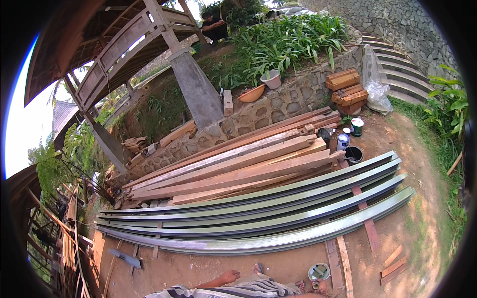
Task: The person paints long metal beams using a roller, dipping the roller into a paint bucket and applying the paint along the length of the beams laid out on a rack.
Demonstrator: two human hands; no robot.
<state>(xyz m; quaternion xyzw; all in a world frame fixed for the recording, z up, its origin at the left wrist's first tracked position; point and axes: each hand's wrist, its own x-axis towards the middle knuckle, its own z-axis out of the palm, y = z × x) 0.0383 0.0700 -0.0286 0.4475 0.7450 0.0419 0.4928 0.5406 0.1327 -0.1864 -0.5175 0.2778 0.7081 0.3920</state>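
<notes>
My left hand (229, 276) rests low in front of me beside the striped cloth over my legs, its fingers loosely curled and nothing visible in them. At the lower edge my right hand (322, 287) is closed around a small, round-ended thing (315, 285) whose kind is too small to tell. Just beyond it stands a round tin (319, 271) with grey-green stuff inside. Several long metal beams (258, 242), partly coated grey-green, lie side by side ahead of me. A reddish wooden crosspiece (369, 233) supports them near their right end.
Long timber beams (238, 178) are piled behind the metal ones. Paint cans (357, 127) and a black bucket (353, 155) stand right of the pile. A flat metal piece (125, 258) lies at left, wood offcuts (392, 265) at right. Another person (213, 27) sits far back.
</notes>
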